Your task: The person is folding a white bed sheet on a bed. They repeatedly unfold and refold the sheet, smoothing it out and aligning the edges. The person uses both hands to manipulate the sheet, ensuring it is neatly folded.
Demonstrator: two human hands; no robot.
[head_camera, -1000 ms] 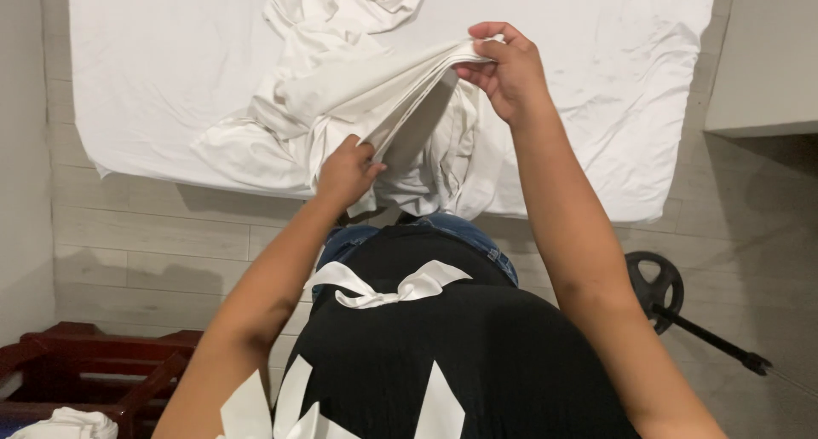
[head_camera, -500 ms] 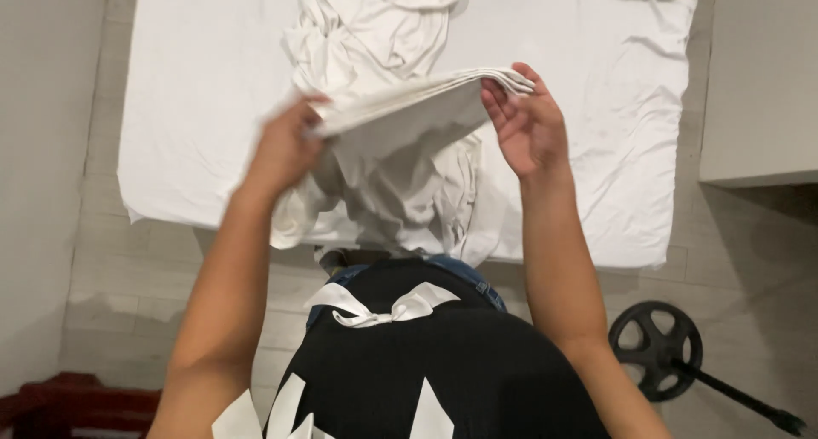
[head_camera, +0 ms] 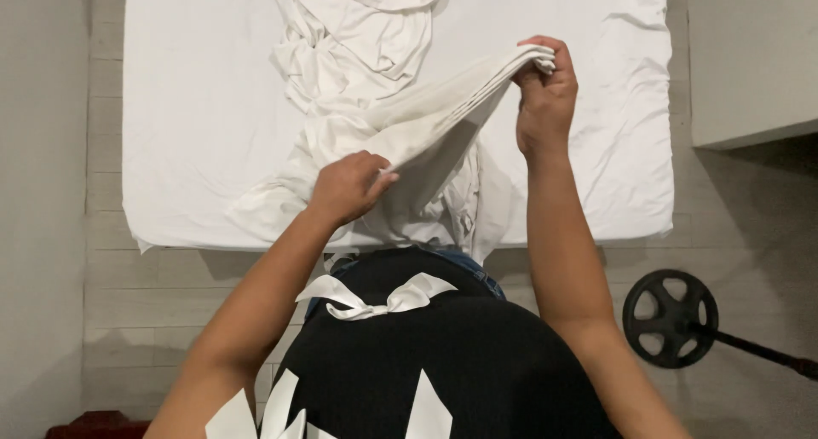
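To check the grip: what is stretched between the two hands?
In the head view, a white cloth runs taut from the left hand to the right hand.

My left hand [head_camera: 345, 186] sits near the middle of the frame, fingers curled shut in a pinch, forearm running down to the lower left. My right hand [head_camera: 545, 94] is raised higher, upper right of centre, fist closed with the knuckles up and the arm stretched straight below it.
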